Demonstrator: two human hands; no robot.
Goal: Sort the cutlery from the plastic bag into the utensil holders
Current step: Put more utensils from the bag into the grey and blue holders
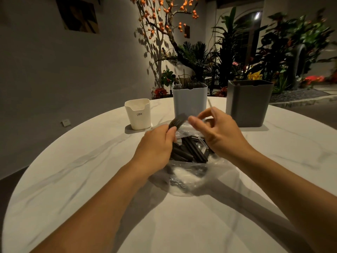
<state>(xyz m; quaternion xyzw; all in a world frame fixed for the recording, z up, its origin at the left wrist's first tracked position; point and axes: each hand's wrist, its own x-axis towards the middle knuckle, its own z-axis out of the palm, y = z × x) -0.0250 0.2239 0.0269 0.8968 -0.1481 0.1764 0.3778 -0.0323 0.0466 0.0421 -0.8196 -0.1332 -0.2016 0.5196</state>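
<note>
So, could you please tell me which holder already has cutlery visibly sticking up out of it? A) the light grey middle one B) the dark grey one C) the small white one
A: dark utensil tips poke above the rim of the light grey middle holder; none show above the others' rims.

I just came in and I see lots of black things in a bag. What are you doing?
A person is sorting black plastic cutlery out of a clear plastic bag on a round marble table. The left hand pinches a bunch of black pieces above the bag, and the right hand reaches in beside it. Three holders wait behind: a small white one, a light grey one already holding some cutlery, and a dark grey one.
</note>
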